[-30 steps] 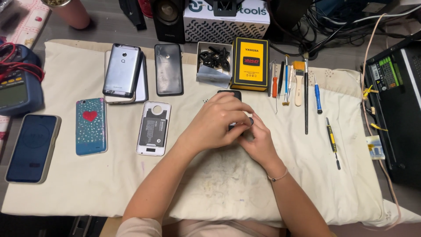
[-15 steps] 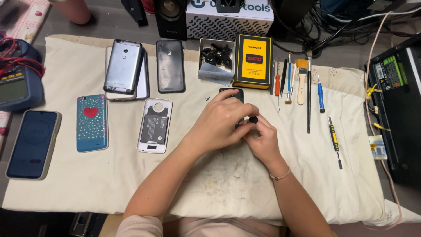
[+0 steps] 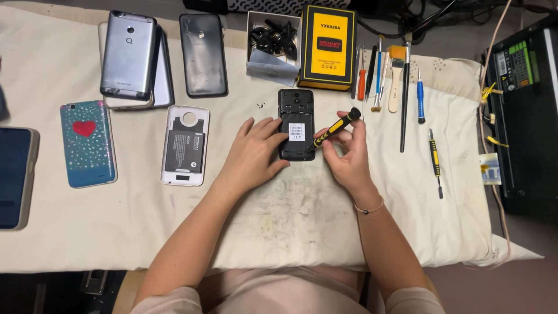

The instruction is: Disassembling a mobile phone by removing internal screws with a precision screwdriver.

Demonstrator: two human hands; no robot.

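Pinching ribbed yellow-black screwdriver (image 3: 336,127), right hand (image 3: 346,156); left hand (image 3: 254,154) flat, steadying matte black phone (image 3: 296,124).

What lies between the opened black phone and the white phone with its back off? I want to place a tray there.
In the head view, the left hand lies between the black phone and the white phone, on the cloth.

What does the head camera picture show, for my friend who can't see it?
A person's left hand steadies an opened black phone on a cream cloth, while the right hand holds a yellow-and-black screwdriver against it. Other phones, a teal heart case and a row of tools lie around.
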